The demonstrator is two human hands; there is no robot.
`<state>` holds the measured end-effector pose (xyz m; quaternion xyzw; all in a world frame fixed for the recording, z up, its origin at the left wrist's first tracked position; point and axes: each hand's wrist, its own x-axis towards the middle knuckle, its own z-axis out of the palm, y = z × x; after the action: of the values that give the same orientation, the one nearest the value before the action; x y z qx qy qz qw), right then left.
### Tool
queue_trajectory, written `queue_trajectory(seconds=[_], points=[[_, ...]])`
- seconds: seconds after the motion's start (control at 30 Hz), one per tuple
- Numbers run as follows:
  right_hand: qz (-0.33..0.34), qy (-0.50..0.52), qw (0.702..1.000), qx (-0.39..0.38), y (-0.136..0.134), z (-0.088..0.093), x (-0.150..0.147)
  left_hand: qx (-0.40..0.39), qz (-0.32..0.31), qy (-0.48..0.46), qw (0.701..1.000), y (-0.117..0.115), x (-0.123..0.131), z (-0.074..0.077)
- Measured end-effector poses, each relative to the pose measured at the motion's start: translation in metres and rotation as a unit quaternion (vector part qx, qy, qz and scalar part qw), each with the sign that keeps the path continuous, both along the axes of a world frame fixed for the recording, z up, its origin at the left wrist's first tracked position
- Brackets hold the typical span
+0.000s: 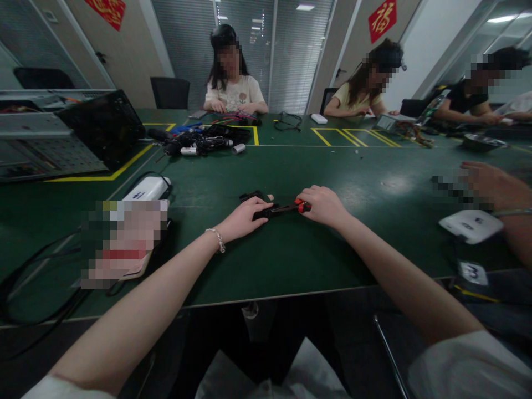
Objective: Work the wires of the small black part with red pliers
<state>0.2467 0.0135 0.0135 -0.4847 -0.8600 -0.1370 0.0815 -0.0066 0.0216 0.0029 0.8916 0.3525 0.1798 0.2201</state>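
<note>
My right hand (323, 206) is closed round the red-and-black handles of a pair of pliers (286, 208), whose long dark jaws point left. My left hand (245, 218) pinches a small black part (262, 214) against the green tabletop, and the jaws meet it there. What the part is cannot be made out. Just beyond my left fingers lies another black piece (250, 195), with a tiny pale scrap (270, 197) beside it.
A computer case (50, 136) stands at the left back, near a white device (147, 189) with cables. Tangled black cables (199, 138) lie farther off. A neighbour's hand (484, 180) is at the right, above a white device (470, 226). Other people sit across the table (233, 271).
</note>
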Motion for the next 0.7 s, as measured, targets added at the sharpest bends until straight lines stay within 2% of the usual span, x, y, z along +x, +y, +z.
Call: queue_trajectory(seconds=[0.7], points=[[0.002, -0.002, 1.000, 0.002, 0.0016, -0.0008, 0.0012, 0.004, 0.001, 0.002, 1.000, 0.0002, 0.0004, -0.0012]])
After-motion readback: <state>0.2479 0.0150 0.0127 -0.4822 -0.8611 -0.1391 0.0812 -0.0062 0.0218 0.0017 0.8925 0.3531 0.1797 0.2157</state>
